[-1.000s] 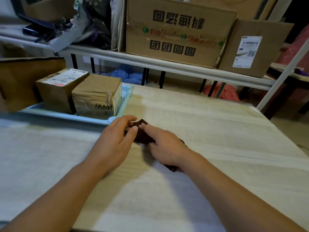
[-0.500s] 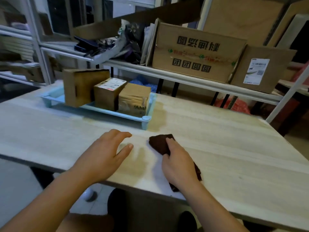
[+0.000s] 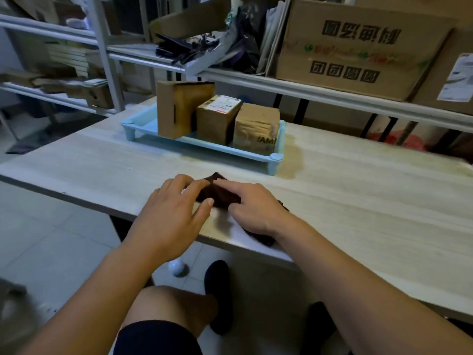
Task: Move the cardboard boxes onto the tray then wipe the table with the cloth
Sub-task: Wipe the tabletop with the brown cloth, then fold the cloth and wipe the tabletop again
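1. On my left, the light blue tray (image 3: 143,118) stands on the pale wooden table (image 3: 358,190), carrying three cardboard boxes: the tall box (image 3: 169,111), the labelled box (image 3: 215,119) and the taped box (image 3: 256,126), side by side.
2. My left hand (image 3: 176,211) hovers with fingers spread, fingertips touching the left edge of the dark brown cloth (image 3: 220,194).
3. The cloth lies near the table's front edge, in front of the tray.
4. My right hand (image 3: 253,208) lies flat on the cloth, fingers together, pressing it down.
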A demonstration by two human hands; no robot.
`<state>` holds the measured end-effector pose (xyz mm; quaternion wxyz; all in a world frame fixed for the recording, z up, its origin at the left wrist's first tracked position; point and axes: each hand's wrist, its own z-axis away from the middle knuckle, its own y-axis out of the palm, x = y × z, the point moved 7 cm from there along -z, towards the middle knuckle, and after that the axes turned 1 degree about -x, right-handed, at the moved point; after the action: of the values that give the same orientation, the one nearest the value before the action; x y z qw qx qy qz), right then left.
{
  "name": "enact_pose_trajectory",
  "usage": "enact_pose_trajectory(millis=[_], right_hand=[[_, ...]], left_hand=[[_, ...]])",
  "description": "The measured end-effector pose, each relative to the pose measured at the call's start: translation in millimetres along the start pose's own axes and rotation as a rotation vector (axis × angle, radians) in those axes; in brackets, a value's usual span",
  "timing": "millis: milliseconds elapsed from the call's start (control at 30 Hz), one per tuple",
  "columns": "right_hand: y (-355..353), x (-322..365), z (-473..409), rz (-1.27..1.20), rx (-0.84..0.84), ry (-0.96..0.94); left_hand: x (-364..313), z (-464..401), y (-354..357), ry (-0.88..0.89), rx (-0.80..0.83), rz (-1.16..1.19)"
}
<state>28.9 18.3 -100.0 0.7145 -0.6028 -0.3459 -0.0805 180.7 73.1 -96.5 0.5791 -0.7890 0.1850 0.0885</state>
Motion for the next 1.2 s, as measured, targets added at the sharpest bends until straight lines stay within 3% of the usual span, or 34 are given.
enact_pose_trajectory(millis=[167, 300, 567, 667, 733, 833, 967, 1100, 1200], right_hand=[[-5, -11, 46, -0.008, 0.131, -0.173], [-44, -60, 96, -0.108, 0.064, -0.150], [-128, -173, 197, 0.026, -0.269, 0.175], [-124, -174, 200, -0.008, -0.310, 0.264], [-110, -163, 199, -0.070, -0.250, 0.245], [-109, -156, 209, -0.316, -0.171, 0.226], [-146, -186, 215, -0.798, -0.316, 0.304], [-154, -200, 204, -1.346, -0.186, 0.228], [-154, -191, 193, -1.545, -0.052, 0.147]], left_hand=[[-7, 8, -3, 0.032, -0.007, 0.097], [-37, 8, 11, 0.081, 0.027, 0.194], [-145, -5, 42, 0.230, 0.154, 0.227], [-181, -7, 53, 0.288, 0.182, 0.205], [-199, -7, 57, 0.325, 0.181, 0.211], [-221, -8, 65, 0.351, 0.203, 0.326], [-241, -17, 73, 0.304, 0.274, 0.591], [-256, -37, 82, 0.155, 0.394, 0.956], [-259, -51, 97, -0.053, 0.469, 1.101]])
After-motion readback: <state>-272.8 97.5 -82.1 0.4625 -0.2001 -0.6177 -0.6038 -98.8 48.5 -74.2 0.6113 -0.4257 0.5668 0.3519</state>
